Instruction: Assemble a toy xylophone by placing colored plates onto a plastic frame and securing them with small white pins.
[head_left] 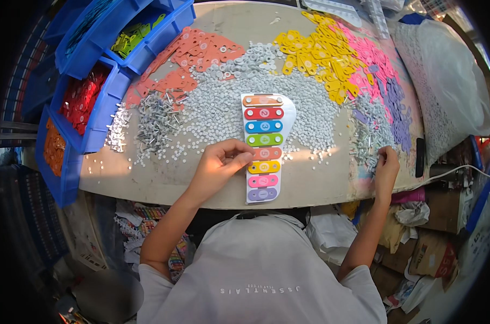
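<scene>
A small toy xylophone [263, 146] with a white base and several coloured bars lies on the table in front of me. My left hand [219, 164] rests beside it, fingertips curled onto the red bar near the lower half. My right hand [386, 164] reaches to the right edge, fingers pinched into a pile of metal screws [368, 141]. Whether it grips a screw is hidden by the fingers. Small white washers [218, 113] are spread thickly around the xylophone.
Piles of flat bars cover the far table: orange [188, 56], yellow [318, 51], pink [372, 59], purple [397, 105]. A second screw heap [155, 121] lies left. Blue bins [101, 100] line the left edge. A white bag [453, 81] sits right; a dark phone [420, 156] lies near the edge.
</scene>
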A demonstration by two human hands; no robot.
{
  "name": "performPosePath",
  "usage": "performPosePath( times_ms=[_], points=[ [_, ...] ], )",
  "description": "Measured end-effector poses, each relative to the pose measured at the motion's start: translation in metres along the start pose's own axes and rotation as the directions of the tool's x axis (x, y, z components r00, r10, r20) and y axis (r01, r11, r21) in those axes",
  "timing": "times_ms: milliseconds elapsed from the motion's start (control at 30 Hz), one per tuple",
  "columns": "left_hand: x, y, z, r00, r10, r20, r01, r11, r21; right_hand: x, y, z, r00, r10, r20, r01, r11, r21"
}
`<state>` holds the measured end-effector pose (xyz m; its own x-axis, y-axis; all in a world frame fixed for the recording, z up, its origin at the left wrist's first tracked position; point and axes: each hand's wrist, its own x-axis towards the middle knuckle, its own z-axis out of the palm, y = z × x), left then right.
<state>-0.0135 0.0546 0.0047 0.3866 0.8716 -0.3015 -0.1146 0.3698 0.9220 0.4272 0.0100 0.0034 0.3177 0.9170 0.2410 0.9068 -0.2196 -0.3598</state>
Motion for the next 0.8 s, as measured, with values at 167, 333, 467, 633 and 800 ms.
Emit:
performPosePath(
  times_ms=[167,333,467,633,800],
  points=[
    [0.000,-0.009,0.001,0.999,0.041,-0.032,-0.041,0.999,-0.019,0.003,-0.010,-0.004,1.000,0.018,0.013,-0.018,0.999,0.028],
    [0.002,-0.009,0.000,0.999,0.035,-0.036,-0.034,0.999,0.032,0.004,0.002,-0.002,0.998,0.016,0.060,-0.018,1.000,0.021],
    [0.004,-0.006,-0.001,1.000,-0.004,-0.020,0.005,0.998,0.058,0.002,-0.023,0.001,0.985,-0.002,-0.170,-0.004,0.999,-0.037],
    [0.007,-0.010,0.002,0.995,-0.028,-0.094,0.042,0.989,0.143,-0.022,-0.128,0.024,0.962,-0.107,-0.250,0.197,0.908,0.369],
    [0.010,-0.020,0.004,0.995,0.016,-0.103,-0.009,0.998,0.065,-0.042,-0.197,0.057,0.892,-0.411,-0.187,0.438,0.683,0.585]
  ],
)
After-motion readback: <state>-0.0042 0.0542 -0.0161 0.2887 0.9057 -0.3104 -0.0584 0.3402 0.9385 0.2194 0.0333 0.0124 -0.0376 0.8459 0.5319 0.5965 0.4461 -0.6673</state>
